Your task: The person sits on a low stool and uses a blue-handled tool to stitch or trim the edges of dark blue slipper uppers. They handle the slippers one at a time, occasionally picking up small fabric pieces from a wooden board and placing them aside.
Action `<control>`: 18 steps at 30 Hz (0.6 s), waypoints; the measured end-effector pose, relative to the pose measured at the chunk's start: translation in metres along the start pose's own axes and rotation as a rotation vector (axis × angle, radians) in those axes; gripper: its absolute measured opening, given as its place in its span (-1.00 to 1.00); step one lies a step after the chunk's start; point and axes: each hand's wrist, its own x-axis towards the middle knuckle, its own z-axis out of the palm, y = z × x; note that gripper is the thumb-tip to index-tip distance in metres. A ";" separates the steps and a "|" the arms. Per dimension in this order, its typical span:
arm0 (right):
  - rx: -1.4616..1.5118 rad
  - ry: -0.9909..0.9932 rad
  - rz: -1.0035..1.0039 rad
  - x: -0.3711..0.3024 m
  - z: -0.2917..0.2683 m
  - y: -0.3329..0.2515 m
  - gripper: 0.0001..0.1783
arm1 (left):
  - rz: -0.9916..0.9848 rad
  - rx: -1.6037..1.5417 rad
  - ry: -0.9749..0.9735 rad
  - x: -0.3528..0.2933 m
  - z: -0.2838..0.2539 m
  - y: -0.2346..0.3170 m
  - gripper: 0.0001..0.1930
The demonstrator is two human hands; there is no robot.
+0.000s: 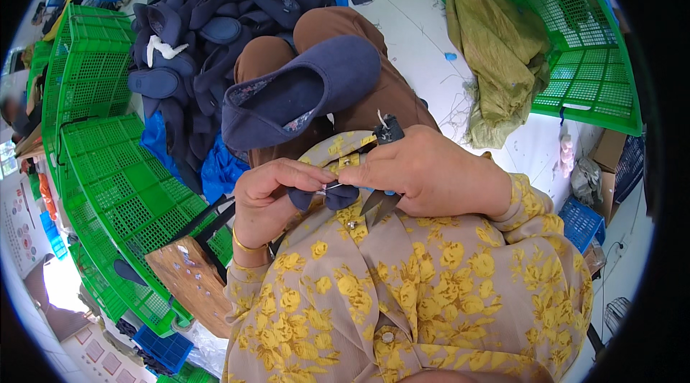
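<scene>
I read places like a clock, with twelve at the top of my view. Just left of the middle, the left hand (274, 192) pinches a small blue cloth piece (342, 198) with its thumb and fingers. At three, the right hand (431, 173) is curled around pointed metal blades (381, 208), and its fingertips come close to a thin shiny bit (332, 186) at the cloth. I can't tell if the right hand grips that bit too. A black lump (388, 129) pokes up beside it; I can't see if it joins the blades.

A big blue shoe (345, 74) lies across the brown knees (338, 22), between eleven and twelve, just past the hands.

The most room I see is a strip of white floor (408, 27) at one, with loose threads on it. A yellow-green sack (496, 52) at two and a green crate (586, 84) behind it edge that side. At ten to eleven, a heap of blue shoes (219, 29) crowds the knees. Tall green crates (154, 214) wall off eight to ten, and a wooden board (188, 284) sits near the left elbow at eight.

Near nine, a wall poster (19, 219) has round pictures and tiny writing I can't read.
</scene>
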 end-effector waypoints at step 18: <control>-0.186 -0.142 -0.024 -0.004 -0.006 0.002 -0.71 | -0.093 -0.067 -0.126 -0.001 0.004 -0.010 -0.86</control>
